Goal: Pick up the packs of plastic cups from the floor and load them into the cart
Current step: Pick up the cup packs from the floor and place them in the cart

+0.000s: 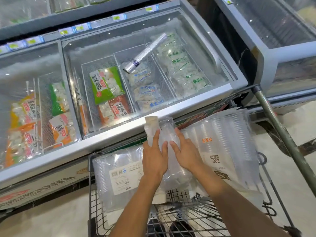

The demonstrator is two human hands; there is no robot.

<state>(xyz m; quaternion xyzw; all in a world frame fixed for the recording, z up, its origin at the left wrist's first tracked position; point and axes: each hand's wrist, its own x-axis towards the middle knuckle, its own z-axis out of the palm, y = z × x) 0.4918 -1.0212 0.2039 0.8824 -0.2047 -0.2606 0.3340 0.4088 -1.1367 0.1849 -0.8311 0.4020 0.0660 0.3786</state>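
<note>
In the cart (93, 194), between two loaded packs, a light, slippery pack of cups (168, 134) is pressed by the flat left hand (154, 158) and right hand (185, 153); it is probably best held round the middle.

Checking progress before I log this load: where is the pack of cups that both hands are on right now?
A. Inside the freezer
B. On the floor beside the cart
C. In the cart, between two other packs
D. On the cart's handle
C. The left hand and right hand lie with straight fingers on the middle pack, which sits in the cart between the left pack and the right pack.
</note>
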